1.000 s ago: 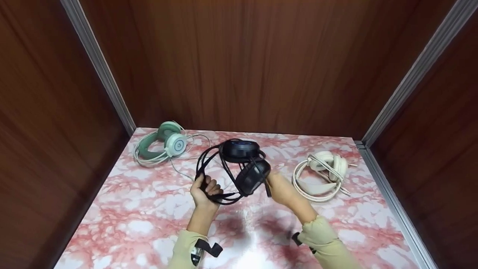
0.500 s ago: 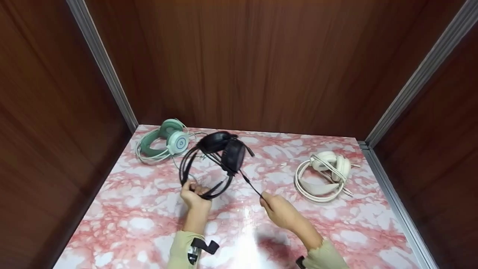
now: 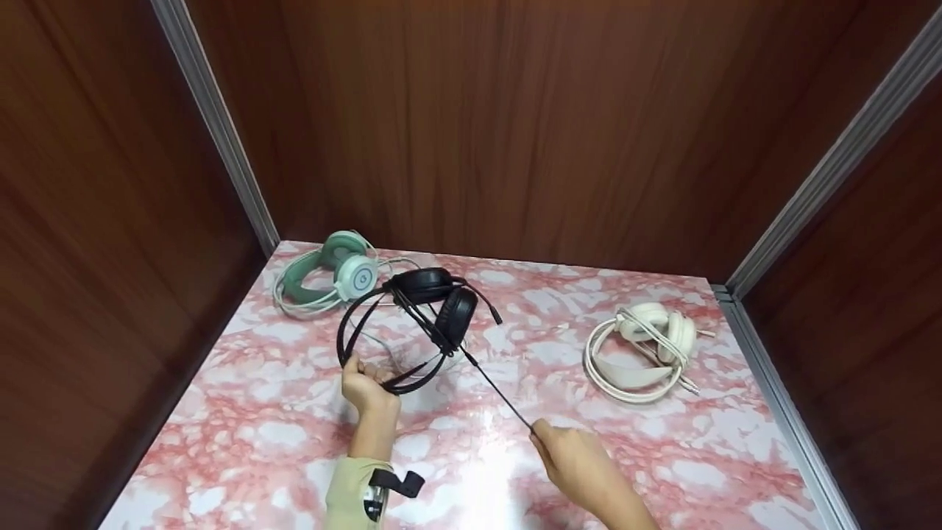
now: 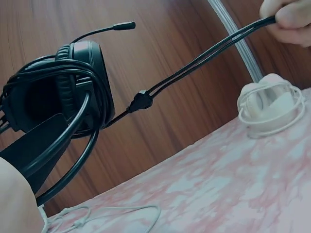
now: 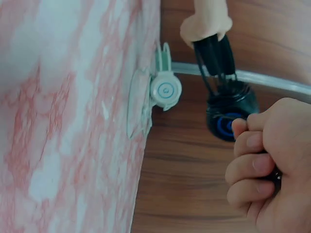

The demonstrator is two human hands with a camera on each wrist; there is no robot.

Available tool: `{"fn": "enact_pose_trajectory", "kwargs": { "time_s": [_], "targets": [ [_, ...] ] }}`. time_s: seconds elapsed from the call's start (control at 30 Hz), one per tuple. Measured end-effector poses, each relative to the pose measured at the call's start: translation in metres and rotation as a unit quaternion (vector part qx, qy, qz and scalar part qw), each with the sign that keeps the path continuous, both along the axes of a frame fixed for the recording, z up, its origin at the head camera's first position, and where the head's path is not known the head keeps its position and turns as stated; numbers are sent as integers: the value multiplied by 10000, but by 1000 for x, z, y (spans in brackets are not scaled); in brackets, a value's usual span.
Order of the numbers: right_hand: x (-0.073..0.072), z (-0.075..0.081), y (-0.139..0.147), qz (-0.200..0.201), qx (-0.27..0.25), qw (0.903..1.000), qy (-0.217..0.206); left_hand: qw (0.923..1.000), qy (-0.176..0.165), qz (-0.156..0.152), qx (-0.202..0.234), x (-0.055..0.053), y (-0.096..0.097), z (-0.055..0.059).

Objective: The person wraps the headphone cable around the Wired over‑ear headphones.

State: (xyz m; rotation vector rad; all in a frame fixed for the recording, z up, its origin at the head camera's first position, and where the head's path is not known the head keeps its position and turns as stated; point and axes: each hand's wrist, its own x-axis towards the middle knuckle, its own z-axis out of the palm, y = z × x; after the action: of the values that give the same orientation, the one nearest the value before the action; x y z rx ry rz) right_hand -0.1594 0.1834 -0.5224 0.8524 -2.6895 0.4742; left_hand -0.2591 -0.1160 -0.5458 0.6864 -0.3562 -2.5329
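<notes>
A black headset (image 3: 455, 315) is held up over the table by my left hand (image 3: 369, 384), whose fingers grip the headband. Its ear cups point away, and a boom microphone (image 4: 124, 26) sticks out from one of them. Loops of cord wrap around the cups in the left wrist view. From the lower cup a stretch of cable (image 3: 504, 397) runs taut to my right hand (image 3: 581, 464), which grips it in curled fingers. Past a small black splitter (image 4: 142, 100) this cable becomes two strands. The cable's far end is mostly hidden inside my right fist (image 5: 255, 165).
A mint-green headset (image 3: 358, 278) with a loose cord lies at the back left of the pink-and-white marbled table (image 3: 272, 434). White headphones (image 3: 640, 353) with their cord wound round them lie at the right. Brown wood-grain panels (image 3: 471, 132) enclose the back and sides.
My right hand has moved from the ear cup down toward me, drawing out a length of cable. My left hand has shifted left with the black headset.
</notes>
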Motion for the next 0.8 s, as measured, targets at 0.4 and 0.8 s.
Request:
{"fn": "enact_pose_trajectory", "kwargs": {
  "time_s": [0.4,0.8],
  "targets": [
    [14,39,-7,226,-243,9902,1358,9110,-435,517,-4069,11,17,11],
    [-9,74,2,1620,-948,9678,1678,7243,704,132,-6857,42,32,70]
  ]
}}
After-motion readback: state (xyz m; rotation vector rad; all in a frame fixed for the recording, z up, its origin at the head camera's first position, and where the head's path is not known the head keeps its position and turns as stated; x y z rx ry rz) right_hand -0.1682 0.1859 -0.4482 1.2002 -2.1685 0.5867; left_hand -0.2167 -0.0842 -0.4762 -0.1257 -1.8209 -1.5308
